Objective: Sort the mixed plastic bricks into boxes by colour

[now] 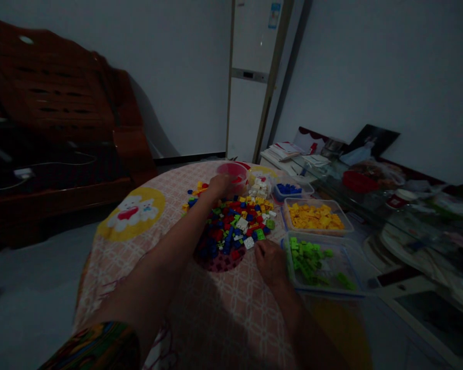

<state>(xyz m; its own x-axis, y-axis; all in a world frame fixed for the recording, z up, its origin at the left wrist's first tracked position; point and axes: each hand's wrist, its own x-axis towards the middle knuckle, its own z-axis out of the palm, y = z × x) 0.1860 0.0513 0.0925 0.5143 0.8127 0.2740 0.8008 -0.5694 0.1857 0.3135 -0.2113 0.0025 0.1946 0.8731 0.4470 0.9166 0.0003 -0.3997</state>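
At the pink tub (233,168) is the left hand (220,185), by bricks (241,223) the right hand (270,261), both grips unclear.

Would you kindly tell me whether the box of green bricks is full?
Not full: the green bricks bunch mostly toward the left of the clear box, and bare bottom shows toward the right.
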